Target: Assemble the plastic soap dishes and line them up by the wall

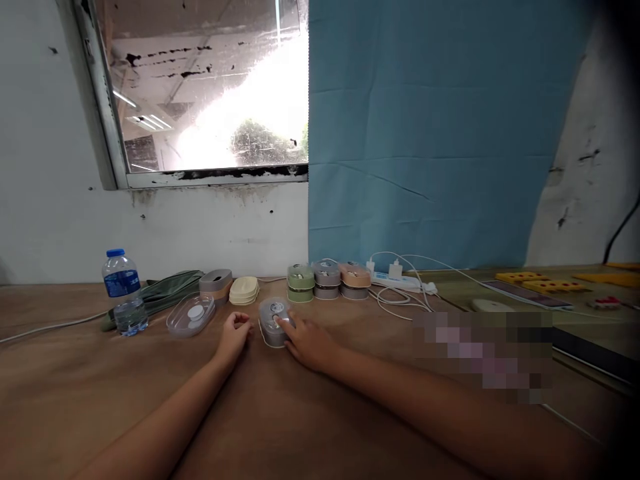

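Note:
A small grey oval box with a clear lid [273, 323] stands on the brown table in front of me. My right hand [310, 340] lies against its right side, with the index finger reaching onto the lid and the other fingers low beside it. Just left of the box, my left hand [235, 338] rests on the table with its fingers curled in, apart from the box. I see nothing in that hand. Further left lies a loose clear lid [183, 317] with a white round piece on it. Behind it are a grey-and-orange box part [216, 287] and a cream stack of oval pieces [245, 291].
Behind, in a row, stand a green box [301, 283], a grey box [327, 280] and a pink box [355, 281]. A water bottle [123, 293] stands at left beside a dark green cloth bag [165, 297]. White cables trail from a power strip [400, 281] at right.

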`<state>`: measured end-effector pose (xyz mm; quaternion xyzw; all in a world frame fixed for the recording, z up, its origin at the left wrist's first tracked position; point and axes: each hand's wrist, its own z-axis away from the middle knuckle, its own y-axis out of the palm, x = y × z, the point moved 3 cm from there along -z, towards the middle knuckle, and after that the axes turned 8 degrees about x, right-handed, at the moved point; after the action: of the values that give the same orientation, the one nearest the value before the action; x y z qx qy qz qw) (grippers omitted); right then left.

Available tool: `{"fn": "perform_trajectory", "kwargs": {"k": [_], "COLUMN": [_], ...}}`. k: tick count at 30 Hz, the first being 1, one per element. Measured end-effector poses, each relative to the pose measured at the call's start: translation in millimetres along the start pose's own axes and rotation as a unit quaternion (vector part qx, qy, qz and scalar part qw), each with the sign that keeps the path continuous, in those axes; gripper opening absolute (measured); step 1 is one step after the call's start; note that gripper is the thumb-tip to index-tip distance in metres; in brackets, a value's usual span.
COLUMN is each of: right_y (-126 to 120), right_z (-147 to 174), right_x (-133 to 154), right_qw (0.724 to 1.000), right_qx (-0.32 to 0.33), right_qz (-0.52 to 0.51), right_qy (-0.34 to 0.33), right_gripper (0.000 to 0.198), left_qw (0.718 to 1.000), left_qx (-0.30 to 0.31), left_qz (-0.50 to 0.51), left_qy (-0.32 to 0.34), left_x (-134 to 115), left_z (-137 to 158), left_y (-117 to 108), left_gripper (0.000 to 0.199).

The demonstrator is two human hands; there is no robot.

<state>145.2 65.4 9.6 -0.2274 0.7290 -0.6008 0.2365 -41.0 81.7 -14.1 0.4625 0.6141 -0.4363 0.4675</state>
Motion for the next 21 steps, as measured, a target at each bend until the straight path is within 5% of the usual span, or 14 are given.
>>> {"fn": "perform_trajectory", "kwargs": {"k": [8, 16, 21], "right_y": [20, 17, 6], "right_z": [-100, -134, -155], "right_x": [-2, -24, -3], "right_qw": [0.995, 0.991, 0.994], "right_qx": [0.006, 0.006, -0.022], "right_qz": [0.022, 0.039, 0.062], "right_qy": [0.092, 0.127, 0.088], "right_gripper": [0.038, 0.029, 0.029], "left_qw": [0.995, 0.993, 0.992], "left_qx": [-0.035, -0.024, -0.03], "left_qz": [0.09, 0.105, 0.109], "left_qy": [-0.023, -0.052, -0.056], "left_x": [1, -1, 0], "left_z": [-2, 0, -2], "left_y": [1, 6, 5], "left_gripper": [0.014, 0.01, 0.01]}}
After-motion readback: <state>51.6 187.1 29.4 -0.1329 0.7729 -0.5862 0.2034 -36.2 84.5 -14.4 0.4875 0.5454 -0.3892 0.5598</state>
